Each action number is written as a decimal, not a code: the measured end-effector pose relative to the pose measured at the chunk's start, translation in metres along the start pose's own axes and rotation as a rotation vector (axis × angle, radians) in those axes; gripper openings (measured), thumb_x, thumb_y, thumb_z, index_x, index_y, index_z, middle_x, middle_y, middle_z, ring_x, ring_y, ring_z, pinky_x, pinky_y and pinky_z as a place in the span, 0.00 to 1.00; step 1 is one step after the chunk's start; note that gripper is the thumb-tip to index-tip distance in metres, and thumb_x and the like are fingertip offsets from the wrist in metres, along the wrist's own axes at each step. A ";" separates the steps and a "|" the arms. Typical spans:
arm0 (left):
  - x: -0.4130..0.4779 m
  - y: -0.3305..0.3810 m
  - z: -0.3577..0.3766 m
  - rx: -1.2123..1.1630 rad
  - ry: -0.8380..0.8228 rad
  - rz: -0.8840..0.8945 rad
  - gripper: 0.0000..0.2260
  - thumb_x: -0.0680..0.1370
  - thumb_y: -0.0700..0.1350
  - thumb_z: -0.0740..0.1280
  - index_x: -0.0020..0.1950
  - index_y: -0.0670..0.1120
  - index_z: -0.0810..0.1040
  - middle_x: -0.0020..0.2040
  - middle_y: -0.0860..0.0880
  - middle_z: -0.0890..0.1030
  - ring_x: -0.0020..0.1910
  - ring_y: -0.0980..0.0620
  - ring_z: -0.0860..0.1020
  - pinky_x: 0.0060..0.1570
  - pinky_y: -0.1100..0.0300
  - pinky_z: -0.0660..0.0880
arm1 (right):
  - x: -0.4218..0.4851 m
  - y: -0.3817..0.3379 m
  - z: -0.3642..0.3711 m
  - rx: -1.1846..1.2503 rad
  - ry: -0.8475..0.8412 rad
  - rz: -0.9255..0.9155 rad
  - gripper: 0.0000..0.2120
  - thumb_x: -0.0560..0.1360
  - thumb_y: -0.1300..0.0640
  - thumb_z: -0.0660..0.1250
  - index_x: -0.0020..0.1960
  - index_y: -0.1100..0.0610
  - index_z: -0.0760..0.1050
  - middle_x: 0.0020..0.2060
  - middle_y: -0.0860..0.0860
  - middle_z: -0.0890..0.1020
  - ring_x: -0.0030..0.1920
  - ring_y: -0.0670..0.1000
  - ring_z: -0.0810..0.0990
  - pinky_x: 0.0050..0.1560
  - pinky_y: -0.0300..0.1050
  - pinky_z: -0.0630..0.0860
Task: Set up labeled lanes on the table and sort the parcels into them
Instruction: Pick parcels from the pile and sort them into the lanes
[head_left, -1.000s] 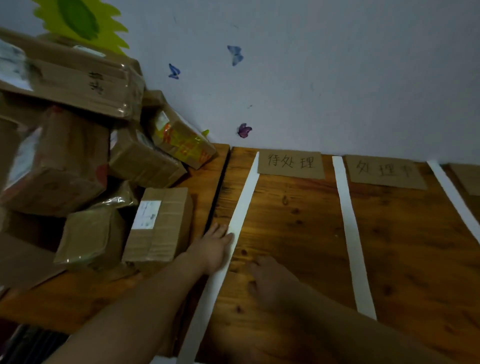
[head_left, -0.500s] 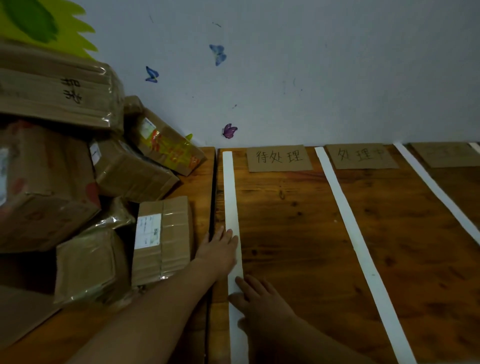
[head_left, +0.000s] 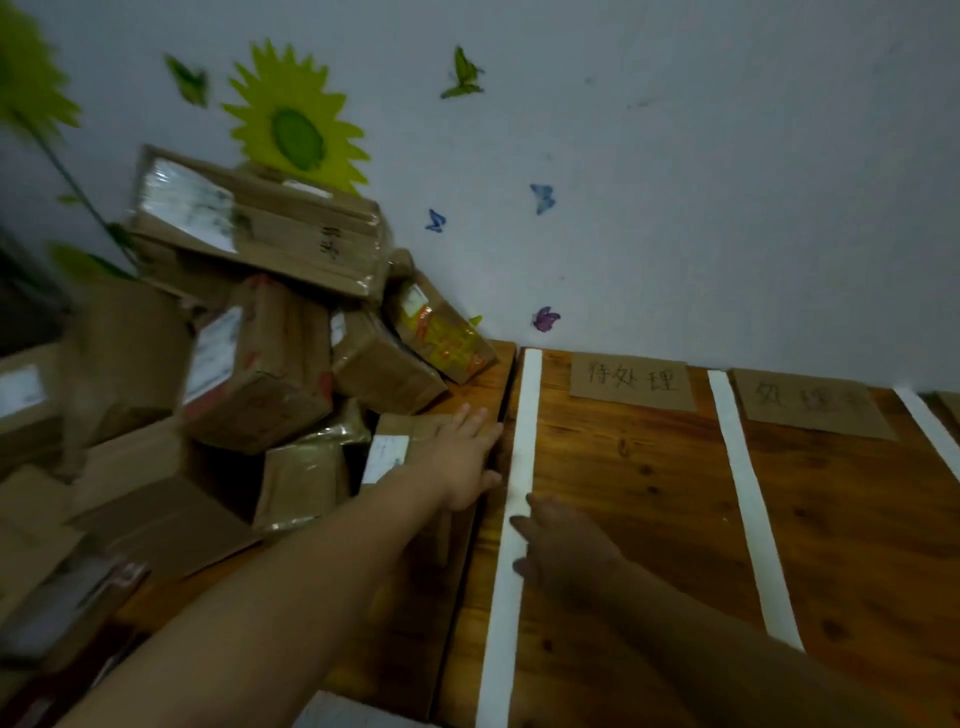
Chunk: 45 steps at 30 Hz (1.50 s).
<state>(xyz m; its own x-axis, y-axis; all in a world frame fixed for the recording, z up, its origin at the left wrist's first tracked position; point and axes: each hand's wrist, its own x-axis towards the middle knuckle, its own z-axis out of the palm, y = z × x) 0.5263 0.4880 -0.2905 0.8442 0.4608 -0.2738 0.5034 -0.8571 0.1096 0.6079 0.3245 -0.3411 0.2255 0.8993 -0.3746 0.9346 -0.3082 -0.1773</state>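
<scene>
Flat hands at the white strip (head_left: 525, 415)
Your left hand (head_left: 460, 460) lies open beside it; your right hand (head_left: 563, 545) presses it, fingers straight.

The scene is dimly and evenly lit, with a cool grey cast on the far wall (head_left: 727, 156) and muted browns on the table (head_left: 649, 493), and a faint sheen is picked up only on the tape-wrapped parcels (head_left: 260, 374) at the left. The right hand (head_left: 561, 545) is left in deep shadow, while the left hand (head_left: 457, 457) is shown somewhat lighter. The left edge is smeared by motion blur, and the handwriting on the right-hand cardboard label (head_left: 810, 405) is softened.
</scene>
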 end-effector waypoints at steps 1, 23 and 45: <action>-0.009 -0.006 -0.015 0.008 0.027 -0.023 0.32 0.78 0.56 0.59 0.77 0.52 0.48 0.78 0.49 0.44 0.76 0.48 0.40 0.72 0.46 0.45 | 0.000 -0.001 -0.017 0.001 0.050 -0.004 0.30 0.79 0.41 0.55 0.77 0.49 0.53 0.78 0.54 0.50 0.77 0.57 0.48 0.74 0.56 0.50; -0.147 -0.282 -0.205 -0.174 0.502 -0.266 0.34 0.76 0.56 0.65 0.77 0.50 0.54 0.78 0.48 0.53 0.76 0.46 0.50 0.73 0.46 0.54 | 0.084 -0.190 -0.247 0.098 0.501 -0.041 0.29 0.78 0.43 0.61 0.75 0.52 0.59 0.71 0.56 0.65 0.69 0.58 0.64 0.68 0.52 0.65; -0.015 -0.375 -0.230 -0.844 0.567 -0.585 0.26 0.72 0.49 0.73 0.66 0.45 0.69 0.63 0.42 0.74 0.56 0.44 0.75 0.57 0.50 0.72 | 0.250 -0.146 -0.260 1.259 0.655 0.215 0.26 0.70 0.57 0.72 0.65 0.57 0.67 0.55 0.54 0.80 0.56 0.55 0.78 0.60 0.53 0.75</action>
<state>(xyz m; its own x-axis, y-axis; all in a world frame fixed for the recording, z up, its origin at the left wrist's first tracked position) 0.3668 0.8559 -0.1073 0.2978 0.9533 -0.0504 0.6247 -0.1547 0.7654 0.5993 0.6747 -0.1717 0.7363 0.6720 -0.0795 0.0838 -0.2072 -0.9747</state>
